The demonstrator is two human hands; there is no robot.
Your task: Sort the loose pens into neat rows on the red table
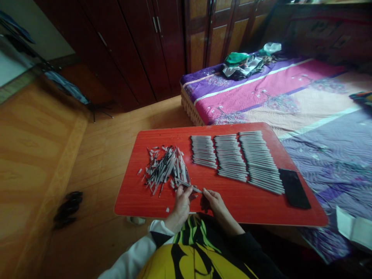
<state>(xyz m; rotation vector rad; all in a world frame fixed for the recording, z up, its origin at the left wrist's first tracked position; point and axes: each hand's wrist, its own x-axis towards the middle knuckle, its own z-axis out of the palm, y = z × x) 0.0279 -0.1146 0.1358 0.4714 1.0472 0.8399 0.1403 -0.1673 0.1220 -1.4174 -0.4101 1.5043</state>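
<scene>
Close to the front edge of the red table (pixel 162 135), my left hand (pixel 183 201) and my right hand (pixel 211 199) both hold a slim greyish-white pen (pixel 197 189). My left fingers pinch its middle, and my right fingertips close on its right end. Just beyond my left hand lies a loose pile of pen parts (pixel 167 166), with pale barrels, dark thin pieces and small caps mixed together. To the right, pens with dark ends lie side by side in a short column (pixel 203 151), a middle column (pixel 231 157) and a longer column (pixel 260 161).
A black phone (pixel 295 189) lies at the table's right side, touching the longest column. Beyond is a bed (pixel 247 97) with a heap of clothes (pixel 244 64). Dark shoes (pixel 68 207) stand on the floor at left. An open booklet (pixel 354 226) rests at right.
</scene>
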